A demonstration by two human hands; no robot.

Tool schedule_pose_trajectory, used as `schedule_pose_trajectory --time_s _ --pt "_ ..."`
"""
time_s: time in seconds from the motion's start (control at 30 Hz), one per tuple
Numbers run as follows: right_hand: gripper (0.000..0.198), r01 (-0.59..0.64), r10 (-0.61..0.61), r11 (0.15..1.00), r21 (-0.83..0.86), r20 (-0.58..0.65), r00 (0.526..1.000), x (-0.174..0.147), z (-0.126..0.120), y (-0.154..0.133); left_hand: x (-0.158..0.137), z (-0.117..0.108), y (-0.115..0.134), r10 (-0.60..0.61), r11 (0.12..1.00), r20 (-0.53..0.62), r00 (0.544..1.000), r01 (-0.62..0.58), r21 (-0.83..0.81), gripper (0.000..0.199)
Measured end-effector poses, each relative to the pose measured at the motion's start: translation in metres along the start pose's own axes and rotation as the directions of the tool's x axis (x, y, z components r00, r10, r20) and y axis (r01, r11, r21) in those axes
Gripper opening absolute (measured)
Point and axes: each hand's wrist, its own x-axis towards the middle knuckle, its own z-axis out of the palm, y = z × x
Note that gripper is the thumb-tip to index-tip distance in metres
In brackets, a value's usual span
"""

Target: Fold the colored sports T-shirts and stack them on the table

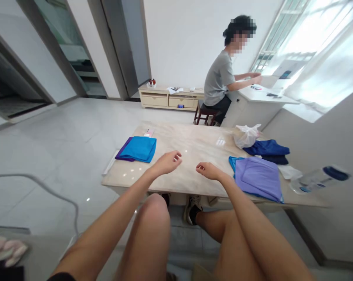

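Observation:
My left hand [167, 162] hovers over the middle of the marble-look table [194, 136], its fingers loosely curled and apart, holding nothing. Facing it, my right hand [208, 170] is also bare, with bent fingers. Left of my left hand lies a folded bright blue cloth [139, 148], partly on top of a purple cloth [123, 150]. To the right of my right hand rests a folded lavender cloth [258, 177], with blue fabric [232, 162] showing under its edges. Neither hand touches any cloth.
A white plastic bag [246, 136], dark blue cloth [267, 147] and a clear bottle [320, 180] are at the table's right. A phone [148, 132] lies at the far left edge. Beyond, a person [220, 78] sits at a white desk [261, 95], near a low cabinet [154, 99].

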Motion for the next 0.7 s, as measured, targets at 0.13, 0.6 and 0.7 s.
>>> schedule_pose_trajectory --time_s 0.13,0.6,0.7 --pt "0.029 -0.134 0.131 0.991 -0.017 -0.125 0.984 -0.026 -0.007 0.032 0.017 0.041 0.070 0.085 0.983 0.410 0.908 -0.144 0.116 0.052" --pt "0.066 -0.724 0.687 0.690 -0.011 -0.303 0.660 -0.118 -0.011 0.142 0.040 0.115 0.047 -0.018 0.878 0.536 0.844 -0.243 0.412 0.045" --pt "0.047 -0.694 0.662 0.720 -0.005 -0.296 0.689 -0.116 -0.013 0.149 0.041 0.115 0.044 -0.025 0.861 0.535 0.845 -0.254 0.441 0.045"
